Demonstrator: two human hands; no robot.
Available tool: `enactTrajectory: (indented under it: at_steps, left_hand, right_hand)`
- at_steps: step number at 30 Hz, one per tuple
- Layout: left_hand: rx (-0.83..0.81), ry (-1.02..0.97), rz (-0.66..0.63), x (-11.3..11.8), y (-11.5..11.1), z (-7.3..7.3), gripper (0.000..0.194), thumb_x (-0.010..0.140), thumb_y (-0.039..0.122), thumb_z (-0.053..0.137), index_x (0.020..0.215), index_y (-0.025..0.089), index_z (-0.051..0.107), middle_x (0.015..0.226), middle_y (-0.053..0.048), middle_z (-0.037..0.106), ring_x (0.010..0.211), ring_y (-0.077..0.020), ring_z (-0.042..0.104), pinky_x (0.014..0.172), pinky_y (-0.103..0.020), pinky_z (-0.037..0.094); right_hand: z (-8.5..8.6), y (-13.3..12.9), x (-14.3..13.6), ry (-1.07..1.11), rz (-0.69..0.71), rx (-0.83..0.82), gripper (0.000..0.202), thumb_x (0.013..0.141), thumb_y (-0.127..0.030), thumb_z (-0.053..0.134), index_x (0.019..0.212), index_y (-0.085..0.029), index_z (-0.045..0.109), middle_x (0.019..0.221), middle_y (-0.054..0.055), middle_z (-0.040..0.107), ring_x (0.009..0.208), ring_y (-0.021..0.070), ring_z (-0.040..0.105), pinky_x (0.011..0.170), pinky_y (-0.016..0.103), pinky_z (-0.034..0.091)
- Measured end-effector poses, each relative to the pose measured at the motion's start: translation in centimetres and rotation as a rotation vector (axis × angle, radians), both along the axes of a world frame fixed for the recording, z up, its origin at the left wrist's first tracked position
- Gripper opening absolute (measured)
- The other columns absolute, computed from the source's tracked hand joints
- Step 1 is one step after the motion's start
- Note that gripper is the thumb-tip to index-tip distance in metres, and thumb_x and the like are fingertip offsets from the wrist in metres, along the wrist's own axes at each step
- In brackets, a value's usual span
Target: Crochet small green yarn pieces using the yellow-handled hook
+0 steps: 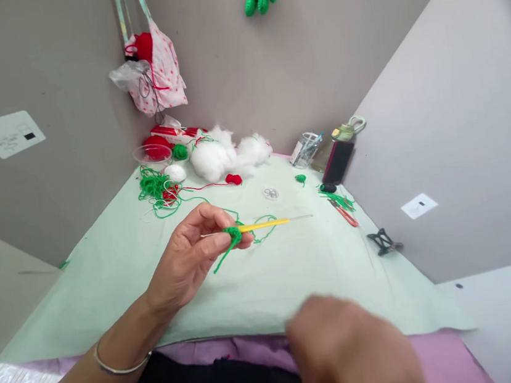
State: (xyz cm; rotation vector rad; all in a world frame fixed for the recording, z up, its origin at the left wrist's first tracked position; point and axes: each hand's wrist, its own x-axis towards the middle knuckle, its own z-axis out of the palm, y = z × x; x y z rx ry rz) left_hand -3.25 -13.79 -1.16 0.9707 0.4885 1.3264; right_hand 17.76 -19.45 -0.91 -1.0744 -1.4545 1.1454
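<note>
Your left hand (pixel 183 253) has its thumb and fingers clamped on a small green crocheted piece (pixel 234 236), held above the tabletop (pixel 303 279), with a short tail of yarn hanging from it toward you. Caught in the same grip is a yellow crochet hook (pixel 266 223), its thin metal end pointing to your right. Your right hand (pixel 349 348) is blurred, nearer your body and to the right of the left one; you cannot tell whether its fingers are apart or together, or if it holds anything.

Just beyond your left hand, loose green yarn (pixel 268 237) loops over the cloth. Farther out and to its left lie a green yarn tangle (pixel 152 183) and a white ball (pixel 176 174); farther ahead sit fluffy white stuffing (pixel 214 157) and a small red piece (pixel 234 180).

Beyond your hands on the right are a small green oval (pixel 300 178), a clear cup (pixel 305 152), a phone (pixel 338 161) propped upright at a tilt, a black spool (pixel 328 187), a red-handled tool (pixel 346 213) and, nearer you, a black clip (pixel 384 242). A spotted bag (pixel 168 68) hangs on the wall ahead, to the left.
</note>
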Motion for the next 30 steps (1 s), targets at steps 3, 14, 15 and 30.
enactTrajectory:
  at_steps: [3,14,15,30]
  left_hand:
    - [0.089,0.005,-0.091,0.1,-0.3,-0.1,0.007,0.088,0.026,0.077,0.089,0.023,0.071,0.088,0.001,0.064,0.081,-0.0139,0.070,0.083,-0.028,0.059]
    - [0.212,0.348,0.033,1.0,0.1,-1.2,0.016,0.094,0.019,0.068,0.109,0.026,0.071,0.108,-0.003,0.066,0.110,-0.0194,0.064,0.102,-0.032,0.050]
    - [0.182,0.374,0.080,1.0,0.1,-1.3,0.019,0.096,0.021,0.066,0.113,0.027,0.070,0.111,-0.003,0.066,0.113,-0.0193,0.062,0.103,-0.031,0.049]
    - [-0.165,0.162,-0.007,3.7,-0.4,-2.3,0.027,0.084,0.028,0.081,0.108,0.023,0.070,0.093,-0.001,0.066,0.092,-0.0169,0.062,0.086,-0.030,0.048]
  right_hand:
    - [-0.2,1.5,-0.9,-0.092,-0.131,0.186,0.019,0.080,-0.042,0.084,0.083,-0.029,0.072,0.081,0.002,0.067,0.078,0.0193,0.059,0.074,0.035,0.050]
    - [-3.0,3.5,-3.0,0.291,-0.194,0.287,0.016,0.098,-0.037,0.065,0.102,-0.028,0.077,0.082,0.002,0.065,0.071,0.0161,0.060,0.066,0.032,0.049]
    - [-3.0,3.4,-3.1,0.283,-0.225,0.305,0.016,0.098,-0.036,0.064,0.103,-0.027,0.077,0.081,0.002,0.065,0.070,0.0163,0.060,0.066,0.032,0.050]
    - [-3.5,3.2,-3.1,0.168,-0.342,0.400,0.019,0.100,-0.027,0.061,0.109,-0.034,0.076,0.082,0.000,0.068,0.074,0.0162,0.064,0.070,0.033,0.053]
